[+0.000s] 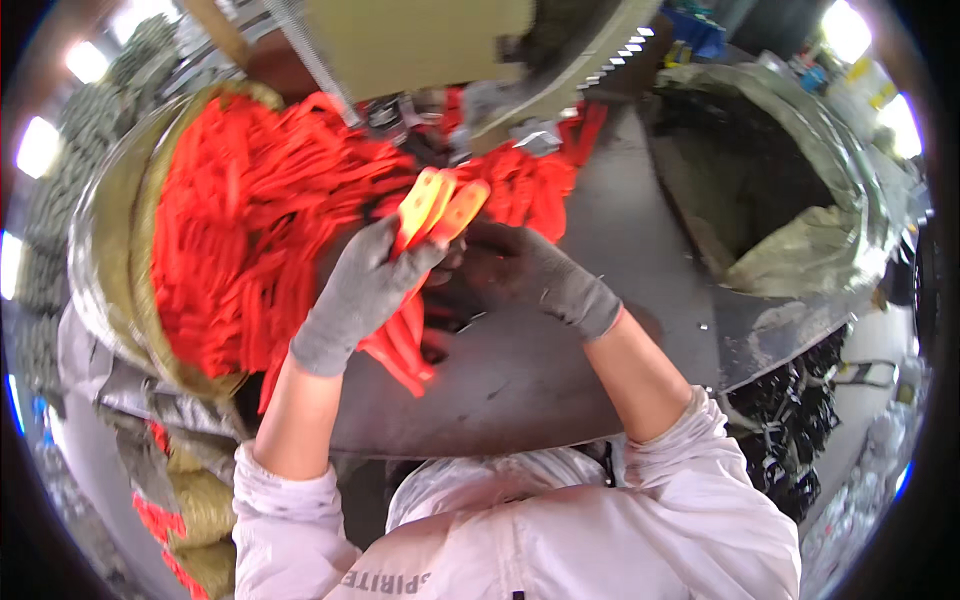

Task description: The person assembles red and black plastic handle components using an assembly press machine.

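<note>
Orange-tipped red strips, a bunch of flat flexible pieces (432, 215), stand up between both gloved hands over the dark grey metal table (560, 370). Left hand (362, 290), in a grey knit glove, is clenched around the bunch from the left, fingers wrapped over its middle; the lighter orange ends stick up above the fist, and red tails hang below it toward the table. Right hand (535, 275), in a darker grey glove, lies just beside the bunch on its right, fingers curled in against it; whether it truly grips the strips cannot be told, as the fingertips are in shadow. Left of the hands, a large heap of loose red strips (245, 225) fills an olive-green woven sack (150, 250) with its mouth rolled open. Red strips also lie under a beige machine housing (430, 40) at the top. Right of the table sits a second, open sack lined with clear plastic (800, 190), dark inside. White sleeves cover both upper forearms.
</note>
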Motion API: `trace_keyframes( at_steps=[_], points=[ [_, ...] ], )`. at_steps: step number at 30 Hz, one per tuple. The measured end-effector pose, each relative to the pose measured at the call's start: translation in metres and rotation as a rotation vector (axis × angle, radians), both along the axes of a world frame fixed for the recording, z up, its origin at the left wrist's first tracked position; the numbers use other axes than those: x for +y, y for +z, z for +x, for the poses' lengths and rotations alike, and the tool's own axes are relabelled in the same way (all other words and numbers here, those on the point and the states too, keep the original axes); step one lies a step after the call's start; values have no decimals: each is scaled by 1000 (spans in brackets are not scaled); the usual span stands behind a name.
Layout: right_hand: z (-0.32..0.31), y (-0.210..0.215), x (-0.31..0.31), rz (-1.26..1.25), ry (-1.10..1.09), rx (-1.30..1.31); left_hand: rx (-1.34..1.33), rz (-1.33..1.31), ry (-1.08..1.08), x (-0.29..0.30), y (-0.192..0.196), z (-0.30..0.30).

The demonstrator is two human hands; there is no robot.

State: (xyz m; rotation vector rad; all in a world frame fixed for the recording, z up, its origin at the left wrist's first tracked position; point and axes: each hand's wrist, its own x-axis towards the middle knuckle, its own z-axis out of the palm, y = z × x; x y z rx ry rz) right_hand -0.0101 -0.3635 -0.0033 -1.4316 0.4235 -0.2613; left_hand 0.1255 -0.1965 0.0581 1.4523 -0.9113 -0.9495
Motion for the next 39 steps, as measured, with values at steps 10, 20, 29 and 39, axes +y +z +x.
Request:
trace_keyframes(
  at_steps=[10,20,29,39],
  points=[
    [-155,-50,-221,-1291,-780,930,3,154,225,21,-51,4],
    [-179,-12,-115,-1190,-686,780,64,193,234,16,-44,2],
    [-231,24,-179,-1685,-1355,715,60,183,256,13,-39,-5],
    [-267,74,-323,-1581,-293,1575,62,223,180,13,-40,0]
  ],
)
